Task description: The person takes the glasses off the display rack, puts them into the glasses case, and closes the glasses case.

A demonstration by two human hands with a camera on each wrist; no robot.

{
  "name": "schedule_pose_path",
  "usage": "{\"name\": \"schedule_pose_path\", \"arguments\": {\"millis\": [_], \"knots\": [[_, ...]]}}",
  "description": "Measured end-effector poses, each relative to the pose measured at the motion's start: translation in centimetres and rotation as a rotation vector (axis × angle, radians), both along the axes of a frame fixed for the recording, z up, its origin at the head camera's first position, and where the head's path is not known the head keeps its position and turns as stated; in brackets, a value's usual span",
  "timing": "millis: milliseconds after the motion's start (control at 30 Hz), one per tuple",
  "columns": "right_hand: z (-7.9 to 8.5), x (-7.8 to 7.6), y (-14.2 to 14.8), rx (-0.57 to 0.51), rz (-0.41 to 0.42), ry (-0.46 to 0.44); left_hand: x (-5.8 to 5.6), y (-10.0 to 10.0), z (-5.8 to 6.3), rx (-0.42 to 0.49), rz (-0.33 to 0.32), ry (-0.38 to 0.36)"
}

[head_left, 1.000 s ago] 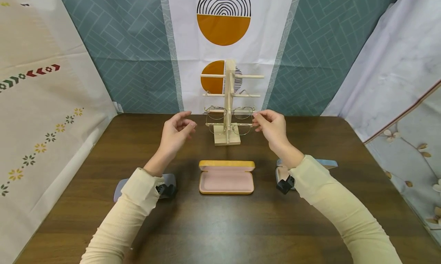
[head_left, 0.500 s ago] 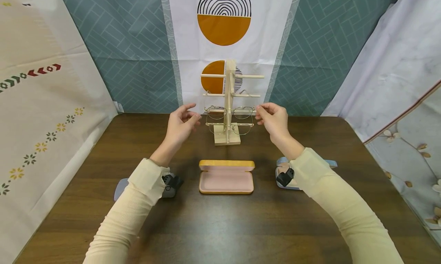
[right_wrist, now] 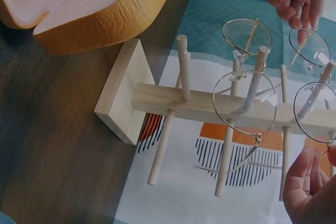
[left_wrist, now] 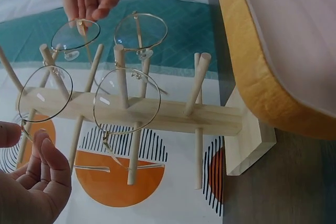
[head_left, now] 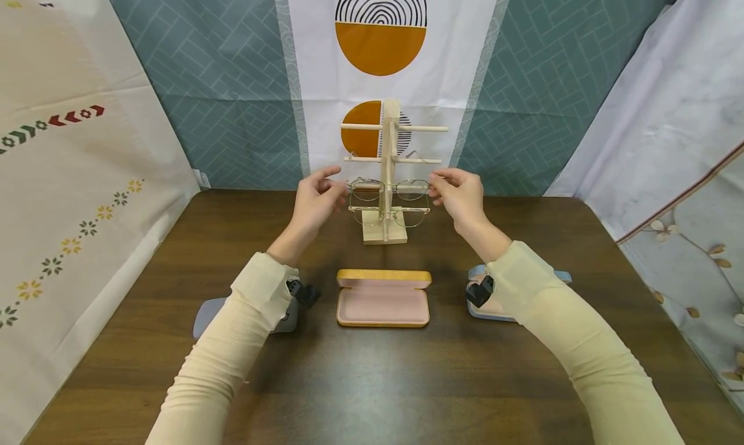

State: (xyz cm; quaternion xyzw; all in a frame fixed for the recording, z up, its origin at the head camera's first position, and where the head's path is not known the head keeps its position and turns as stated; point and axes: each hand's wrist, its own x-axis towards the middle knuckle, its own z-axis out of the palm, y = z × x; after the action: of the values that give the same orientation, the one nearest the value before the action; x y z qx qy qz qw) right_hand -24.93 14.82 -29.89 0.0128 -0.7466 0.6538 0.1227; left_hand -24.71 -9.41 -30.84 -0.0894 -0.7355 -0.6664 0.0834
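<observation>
Two pairs of thin gold-rimmed eyeglasses hang on a pale wooden display stand (head_left: 391,112) at the table's far side. The upper eyeglasses (left_wrist: 46,95) lie between the hands; the lower eyeglasses (left_wrist: 127,100) sit one row nearer the base. At the upper pair's right hinge, my right hand (head_left: 460,196) pinches the frame between thumb and fingertips. My left hand (head_left: 314,203) is at the left hinge, thumb and index finger on either side with a gap, index fairly straight. Whether those fingertips touch the frame is hard to see.
A yellow glasses case (head_left: 383,322) with pink lining lies open in front of the stand. The right forearm partly covers an open blue case (head_left: 494,313); the left covers part of a grey-blue case (head_left: 210,317). Patterned cloth (head_left: 232,109) hangs behind the table.
My left hand has moved right and away from me to the upper eyeglasses' left side. My right hand has shifted slightly up at their right side. Both eyeglasses stay on the stand.
</observation>
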Motion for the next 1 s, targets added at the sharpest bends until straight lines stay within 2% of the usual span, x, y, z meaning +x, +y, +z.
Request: {"name": "schedule_pose_path", "arguments": {"millis": [167, 367, 767, 1000], "knots": [[0.1, -0.1, -0.1, -0.022, 0.008, -0.01, -0.3, 0.3, 0.3, 0.02, 0.0, -0.004], [0.1, -0.1, -0.3, -0.038, 0.01, -0.009, -0.6, 0.5, 0.5, 0.059, -0.037, -0.027], [0.3, 0.0, -0.4, -0.014, 0.008, 0.017, -0.5, 1.1, 0.7, 0.153, -0.038, -0.069], [0.7, 0.4, -0.3, -0.05, 0.027, 0.024, -0.2, 1.1, 1.1, 0.192, -0.046, -0.063]]}}
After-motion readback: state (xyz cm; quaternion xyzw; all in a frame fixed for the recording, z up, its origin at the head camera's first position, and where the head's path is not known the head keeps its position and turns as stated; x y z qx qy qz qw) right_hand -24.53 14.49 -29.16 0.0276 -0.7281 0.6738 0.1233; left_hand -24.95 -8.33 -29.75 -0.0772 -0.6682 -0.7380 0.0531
